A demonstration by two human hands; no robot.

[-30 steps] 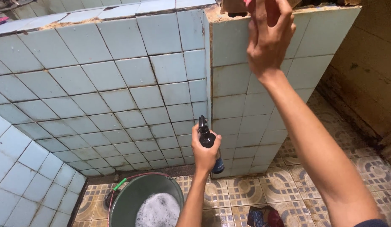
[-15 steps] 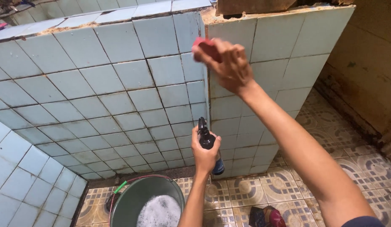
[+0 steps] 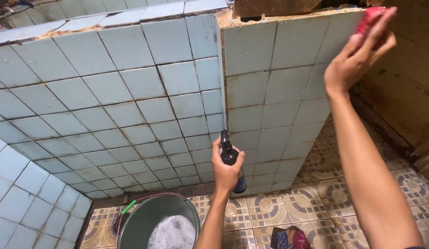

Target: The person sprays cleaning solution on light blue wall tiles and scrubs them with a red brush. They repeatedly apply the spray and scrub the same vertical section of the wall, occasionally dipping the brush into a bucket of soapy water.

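Observation:
My left hand (image 3: 226, 171) grips a dark spray bottle (image 3: 229, 155) upright, its nozzle close to the outer corner of a low wall of pale blue tiles (image 3: 131, 92). My right hand (image 3: 360, 55) is raised at the upper right and presses a red sponge (image 3: 372, 19) against the top far edge of the tiled wall's right face (image 3: 274, 78). The sponge is partly hidden behind my fingers.
A grey-green bucket (image 3: 138, 221) of soapy foam stands on the patterned floor tiles (image 3: 288, 207) below my left arm. A dark and red packet (image 3: 288, 238) lies on the floor at the bottom. A brown wall (image 3: 408, 83) stands to the right.
My right hand with the red sponge swept from the wall's corner across the right face to its upper right edge. The left hand and bottle stayed nearly still.

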